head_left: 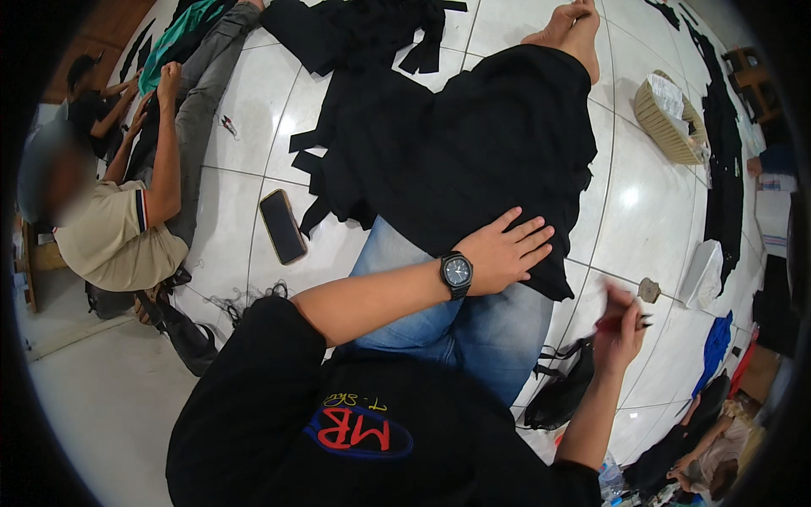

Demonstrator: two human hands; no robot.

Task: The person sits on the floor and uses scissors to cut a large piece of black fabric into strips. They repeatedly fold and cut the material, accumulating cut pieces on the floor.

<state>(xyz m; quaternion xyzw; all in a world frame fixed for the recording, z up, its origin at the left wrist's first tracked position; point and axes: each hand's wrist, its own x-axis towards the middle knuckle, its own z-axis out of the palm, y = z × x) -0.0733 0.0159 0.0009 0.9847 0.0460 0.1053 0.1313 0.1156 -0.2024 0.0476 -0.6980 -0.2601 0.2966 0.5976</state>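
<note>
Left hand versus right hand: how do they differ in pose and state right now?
The left hand lies flat, fingers spread, on the black cloth; the right hand is off the cloth, curled around a small dark-tipped item too blurred to identify. The left hand's wrist wears a black watch; the right hand's wrist is bare. Both hands are ungloved.

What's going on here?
A person sits on a tiled floor with a black cloth spread over their legs. The left hand lies flat on it, fingers spread. The right hand is off to the right, clear of the cloth; a small dark-tipped item shows at its fingers, too blurred to identify. A phone lies on the floor to the left.
</note>
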